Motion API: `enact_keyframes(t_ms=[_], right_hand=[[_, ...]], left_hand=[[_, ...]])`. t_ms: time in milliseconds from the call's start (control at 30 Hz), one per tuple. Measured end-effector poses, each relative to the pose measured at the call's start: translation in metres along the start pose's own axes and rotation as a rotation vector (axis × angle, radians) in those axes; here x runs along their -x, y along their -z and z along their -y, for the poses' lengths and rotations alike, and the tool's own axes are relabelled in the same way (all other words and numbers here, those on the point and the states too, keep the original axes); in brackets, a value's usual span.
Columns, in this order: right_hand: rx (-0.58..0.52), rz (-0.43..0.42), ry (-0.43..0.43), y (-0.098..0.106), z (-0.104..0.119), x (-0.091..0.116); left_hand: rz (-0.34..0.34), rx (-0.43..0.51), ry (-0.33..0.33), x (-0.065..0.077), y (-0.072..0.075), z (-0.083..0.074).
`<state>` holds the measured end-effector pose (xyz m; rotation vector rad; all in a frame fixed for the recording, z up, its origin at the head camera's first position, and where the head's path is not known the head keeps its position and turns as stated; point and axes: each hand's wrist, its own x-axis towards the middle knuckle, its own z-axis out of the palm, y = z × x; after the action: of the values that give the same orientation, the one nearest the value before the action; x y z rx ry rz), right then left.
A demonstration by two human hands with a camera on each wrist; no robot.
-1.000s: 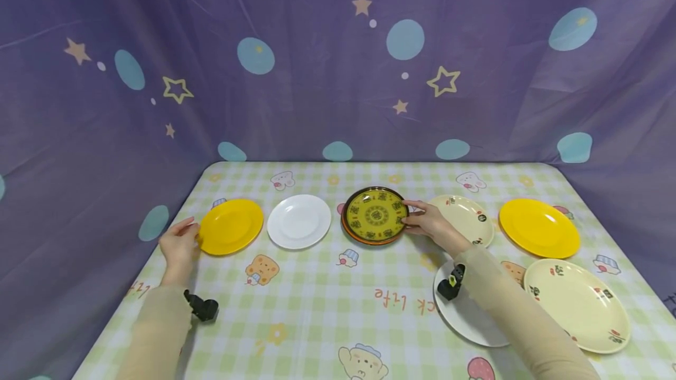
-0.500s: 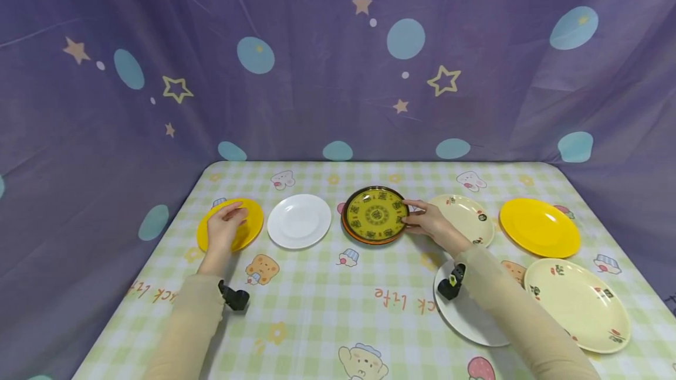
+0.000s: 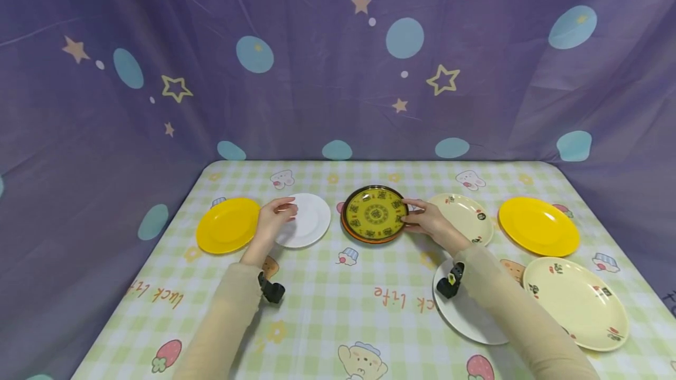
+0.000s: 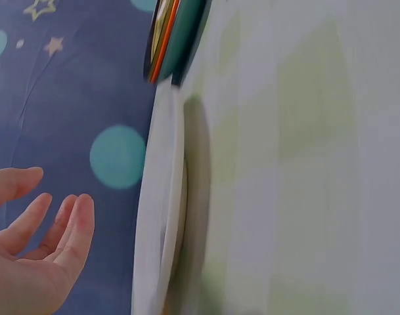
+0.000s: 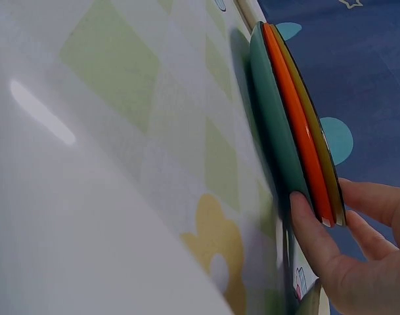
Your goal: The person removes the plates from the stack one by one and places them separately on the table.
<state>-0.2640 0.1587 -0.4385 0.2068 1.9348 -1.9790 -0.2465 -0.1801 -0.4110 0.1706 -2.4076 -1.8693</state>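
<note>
My right hand holds the right edge of a stack of small plates at the table's back middle. A yellow-green patterned plate lies on top. In the right wrist view an orange plate is beneath it and a green plate is lowest. The thumb presses the green plate; the other fingers are at the top plate's rim. My left hand, its fingers loosely bent and holding nothing, hovers by the left side of a white plate. In the left wrist view that plate's rim stands apart from the fingers.
A yellow plate lies at the left. To the right are a small cream plate, another yellow plate, a large cream plate and a large white plate partly under the right forearm. A purple curtain hangs behind the table.
My left hand has moved right, from the left edge of the left yellow plate, across it, to the small white plate. The right hand and the stack have stayed put.
</note>
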Motion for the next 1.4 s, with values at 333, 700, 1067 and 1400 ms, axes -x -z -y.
enact_keyframes(t_ms=[333, 700, 1067, 1400], right_hand=[[0.004, -0.009, -0.015, -0.001, 0.000, -0.002], [-0.002, -0.003, -0.005, -0.001, 0.002, 0.000], [0.001, 0.003, -0.001, -0.001, 0.001, 0.000], [0.014, -0.013, -0.006, -0.002, 0.000, 0.001]], left_hand=[[0.120, 0.004, -0.049, -0.002, -0.045, -0.001], [0.210, -0.142, -0.049, -0.005, -0.070, 0.002], [0.250, -0.168, -0.039, -0.008, -0.086, 0.006], [0.220, -0.263, -0.054, -0.010, -0.095, 0.007]])
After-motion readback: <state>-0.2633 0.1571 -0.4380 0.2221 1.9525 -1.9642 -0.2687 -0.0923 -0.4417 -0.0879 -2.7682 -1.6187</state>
